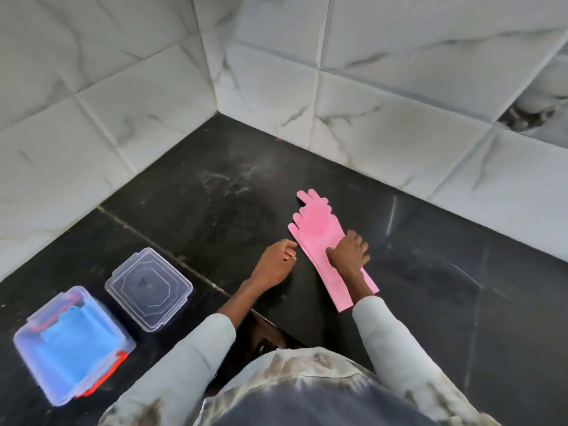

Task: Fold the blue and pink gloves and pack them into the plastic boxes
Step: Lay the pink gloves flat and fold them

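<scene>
Cataloguing, head view, clock directions taken on the picture with the person at 6:
Pink gloves (319, 233): lying flat on the black counter (215, 192), stacked as it seems, right of centre; long axis from fingers at 11 o'clock to cuff at 5 o'clock.
Right hand (350, 252): pressing down on the pink gloves at mid-length, fingers bent against them; the nearer hand, already in contact.
Left hand (276, 261): just beside the gloves' left edge, at their 9 o'clock, fingers loosely curled, holding nothing; whether it touches the edge cannot be told.
Hands: apart, one either side of the gloves' left edge.
Blue gloves (73, 348): folded inside the plastic box (24, 358) at 8 o'clock.
Clear lid (149, 289): beside that box; whether it is a lid or a second box is uncertain.
Judgement: the fold likely turns across the long axis, fingers brought toward the cuff.
</scene>
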